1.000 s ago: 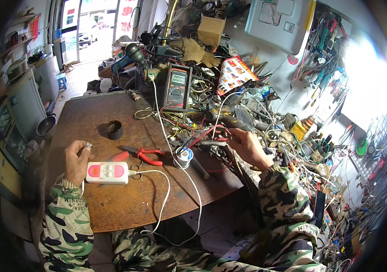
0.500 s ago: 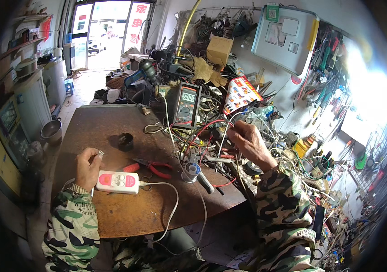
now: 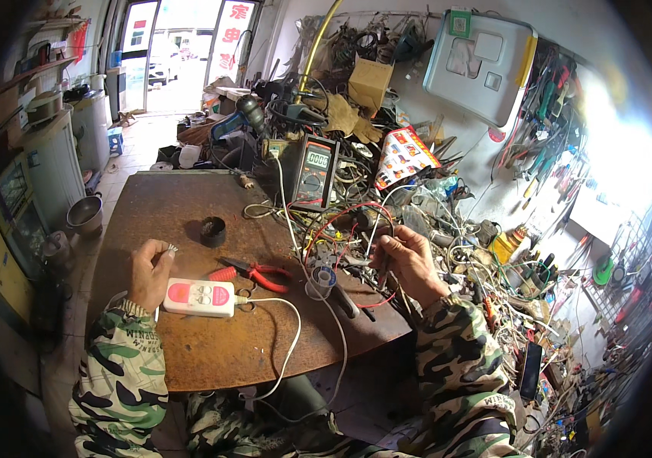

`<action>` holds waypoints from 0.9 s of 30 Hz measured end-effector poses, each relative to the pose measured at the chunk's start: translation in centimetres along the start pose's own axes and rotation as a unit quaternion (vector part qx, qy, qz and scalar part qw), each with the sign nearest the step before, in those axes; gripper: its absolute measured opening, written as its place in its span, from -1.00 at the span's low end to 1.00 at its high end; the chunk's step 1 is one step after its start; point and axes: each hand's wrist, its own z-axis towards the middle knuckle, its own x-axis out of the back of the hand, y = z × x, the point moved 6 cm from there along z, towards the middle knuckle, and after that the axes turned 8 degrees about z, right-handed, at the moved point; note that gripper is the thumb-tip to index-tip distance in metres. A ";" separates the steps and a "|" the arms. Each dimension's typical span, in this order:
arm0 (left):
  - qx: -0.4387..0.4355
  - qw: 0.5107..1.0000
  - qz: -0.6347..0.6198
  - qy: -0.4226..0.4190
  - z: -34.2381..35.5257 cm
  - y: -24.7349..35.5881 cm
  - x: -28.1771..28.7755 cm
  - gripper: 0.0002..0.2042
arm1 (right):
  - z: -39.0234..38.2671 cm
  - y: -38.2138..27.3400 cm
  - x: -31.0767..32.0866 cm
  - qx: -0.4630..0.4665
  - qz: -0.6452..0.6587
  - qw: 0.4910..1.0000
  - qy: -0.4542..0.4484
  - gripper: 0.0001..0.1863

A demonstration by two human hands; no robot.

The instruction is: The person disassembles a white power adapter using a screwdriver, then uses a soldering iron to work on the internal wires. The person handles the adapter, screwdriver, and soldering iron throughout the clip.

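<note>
My left hand (image 3: 149, 276) is closed in a pinch over the table's left side, with small pale, wire-like ends (image 3: 172, 248) sticking out at the fingertips. Beside it lies a white power strip (image 3: 223, 296) with pink-red panels and a white cord. My right hand (image 3: 411, 266) is closed around a slim dark test lead (image 3: 384, 269) above the table's right edge. Red-handled pliers (image 3: 268, 276) lie open on the table between my hands. A spool of solder (image 3: 320, 282) stands nearer my right hand. Behind it, a multimeter (image 3: 314, 174) leans upright with its display lit.
The brown table (image 3: 211, 343) carries a small black round cup (image 3: 212, 231). Tangled wires and parts (image 3: 448, 229) heap up along the right and back. A blue-and-black power tool (image 3: 238, 118) stands at the far edge. A metal pot (image 3: 85, 216) is at the left.
My right hand has come down and slightly left, toward the table edge, with the lead in it. My left hand keeps nearly the same place and pinch.
</note>
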 end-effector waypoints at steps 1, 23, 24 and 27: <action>0.004 1.000 -0.002 -0.003 0.1 0.0 -0.4 -0.88 | -0.1 0.8 1.0 0.021 0.004 1.000 0.014 -0.81; 0.008 1.000 0.020 0.012 0.0 1.2 0.7 -0.91 | 1.0 -3.1 1.7 0.434 -0.476 0.739 0.200 -0.68; 0.021 1.000 0.013 0.015 -0.2 1.6 0.8 -0.91 | 1.1 -2.6 1.6 0.441 -0.500 0.718 0.199 -0.69; 0.045 0.999 -0.007 0.019 -0.2 1.3 0.4 -0.91 | 1.3 -0.5 2.9 0.439 -0.540 0.679 0.235 -0.71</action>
